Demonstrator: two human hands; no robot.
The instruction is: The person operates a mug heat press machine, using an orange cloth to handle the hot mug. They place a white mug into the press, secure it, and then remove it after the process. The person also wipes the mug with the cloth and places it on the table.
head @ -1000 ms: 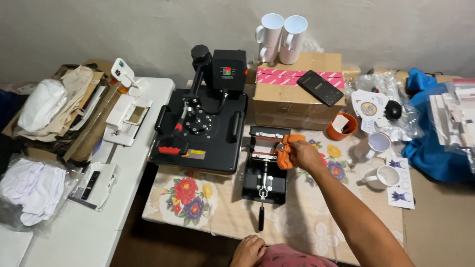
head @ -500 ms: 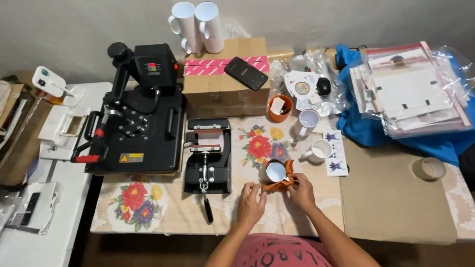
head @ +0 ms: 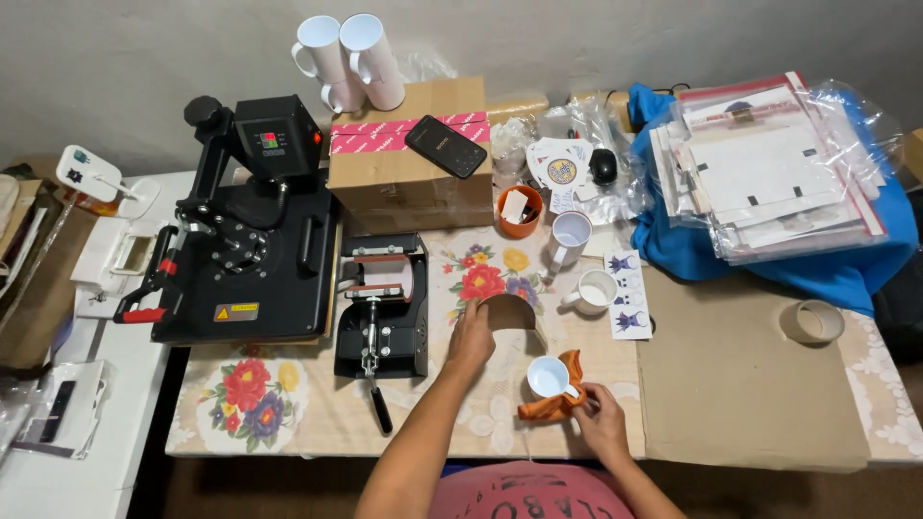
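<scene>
Head view: left hand [head: 471, 338] pinches the curled brown sheet [head: 510, 311] standing just beyond its fingers, while right hand [head: 601, 419] grips an orange cloth [head: 558, 404] wrapping the white mug [head: 550, 377], mouth up, just left of it on the worktop [head: 731, 384].

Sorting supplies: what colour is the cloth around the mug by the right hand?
Orange cloth, seen in the head view.

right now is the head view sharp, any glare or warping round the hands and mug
Head view: sharp and evenly lit, soft shadows only; left hand on a curled brown sheet and right hand by the mug are unblurred; glare on the plastic bags; edges bow slightly from the wide lens.
</scene>
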